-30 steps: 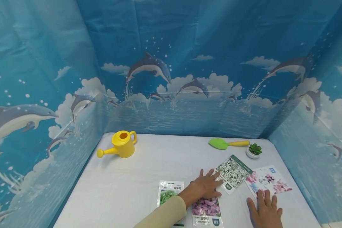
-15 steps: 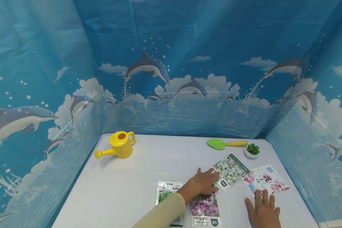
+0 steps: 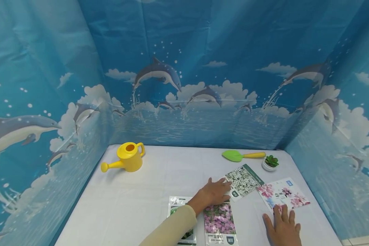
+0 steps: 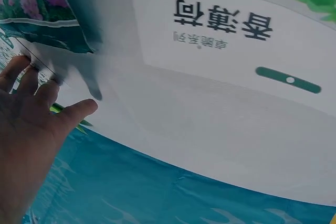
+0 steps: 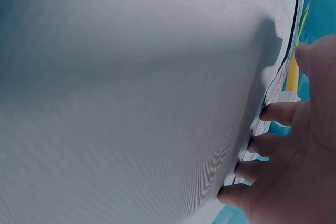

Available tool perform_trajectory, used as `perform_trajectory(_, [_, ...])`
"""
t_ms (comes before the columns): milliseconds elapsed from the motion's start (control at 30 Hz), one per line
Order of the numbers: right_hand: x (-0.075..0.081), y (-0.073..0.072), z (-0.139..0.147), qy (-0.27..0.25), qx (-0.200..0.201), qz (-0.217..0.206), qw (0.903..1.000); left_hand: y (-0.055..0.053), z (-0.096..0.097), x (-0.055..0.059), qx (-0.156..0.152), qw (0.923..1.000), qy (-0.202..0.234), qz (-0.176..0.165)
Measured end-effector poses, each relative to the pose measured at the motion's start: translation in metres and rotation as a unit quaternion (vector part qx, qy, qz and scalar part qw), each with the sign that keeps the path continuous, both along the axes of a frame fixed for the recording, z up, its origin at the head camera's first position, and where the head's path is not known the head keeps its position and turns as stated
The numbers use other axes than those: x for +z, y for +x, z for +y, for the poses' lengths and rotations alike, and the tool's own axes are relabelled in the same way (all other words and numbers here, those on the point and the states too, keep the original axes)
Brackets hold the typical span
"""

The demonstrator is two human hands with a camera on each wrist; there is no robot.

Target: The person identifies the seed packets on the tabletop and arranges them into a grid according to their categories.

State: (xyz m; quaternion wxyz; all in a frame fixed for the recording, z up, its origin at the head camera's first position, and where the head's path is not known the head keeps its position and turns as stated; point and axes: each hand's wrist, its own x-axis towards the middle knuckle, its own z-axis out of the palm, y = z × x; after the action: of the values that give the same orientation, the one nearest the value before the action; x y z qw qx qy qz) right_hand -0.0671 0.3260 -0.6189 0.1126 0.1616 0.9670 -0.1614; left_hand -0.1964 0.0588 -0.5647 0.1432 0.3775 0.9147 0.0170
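In the head view my left hand (image 3: 214, 194) lies with fingers spread, its fingertips on the near left edge of a white-flower seed packet (image 3: 242, 180). Under and below that hand is a purple-flower seed packet (image 3: 219, 222). A green-leaf seed packet (image 3: 187, 237), partly covered by my sleeve, lies to its left; its upside-down lettering (image 4: 223, 22) fills the left wrist view. At the right, my right hand (image 3: 283, 227) rests with its straight fingertips on the near edge of a pink-flower packet (image 3: 284, 193). The right wrist view shows these fingers (image 5: 265, 142) along the packet edge.
A yellow watering can (image 3: 130, 159) stands at the back left of the white-covered table (image 3: 126, 205). Toward the back right lie a green trowel (image 3: 233, 155) with a yellow handle and a small potted succulent (image 3: 270, 162). A dolphin-print curtain (image 3: 178, 126) encloses the table.
My left hand has slid slightly left, and the white-flower packet has shifted left with it. My right hand stays at the pink-flower packet. The head view has drifted a little.
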Motion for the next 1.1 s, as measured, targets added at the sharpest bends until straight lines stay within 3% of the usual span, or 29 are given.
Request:
perform_trajectory(400, [0.001,0.000,-0.002,0.007,0.002,-0.006,1.0000,-0.003,-0.019,-0.001,0.015,0.9996,0.021,-0.012])
perform_trajectory(1100, [0.003,-0.002,-0.004,0.014,-0.009,-0.026,0.9995,-0.004,-0.053,-0.009,0.041,0.9989,0.021,0.001])
